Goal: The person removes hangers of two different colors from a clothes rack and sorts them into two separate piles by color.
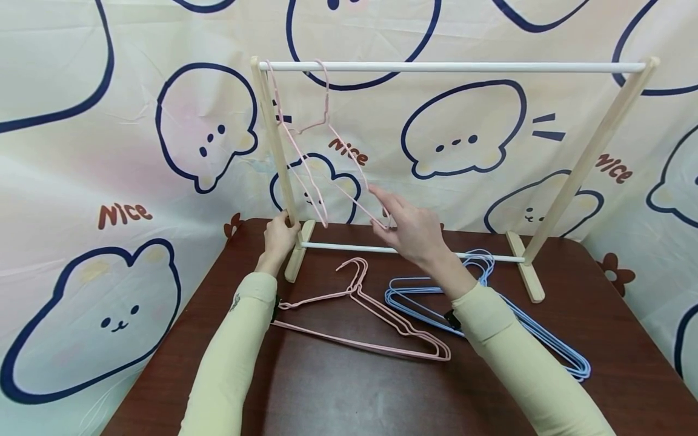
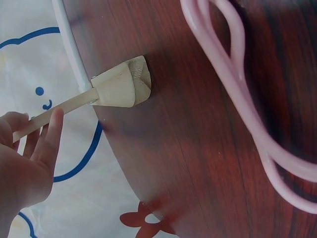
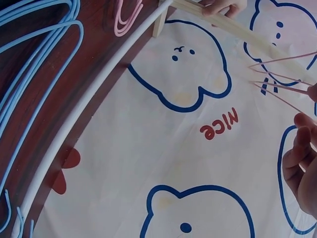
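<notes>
My left hand (image 1: 279, 239) grips the left wooden post (image 2: 74, 102) of a clothes rack low down, fingers on both sides of it. My right hand (image 1: 411, 230) pinches the lower right corner of a pink hanger (image 1: 326, 97), whose hook is over the white top rail (image 1: 452, 67). To its left, a second pink hanger (image 1: 297, 148) hangs from the rail close to the post. In the right wrist view, the right hand (image 3: 302, 163) shows at the right edge, its fingertips at the thin pink wires.
Several pink hangers (image 1: 354, 346) lie stacked on the dark brown table (image 1: 349, 399) before the rack. Right of them lie several blue hangers (image 1: 545, 339), partly under my right forearm. A white lower bar (image 1: 354, 247) joins the rack's feet. A printed cloth stands behind.
</notes>
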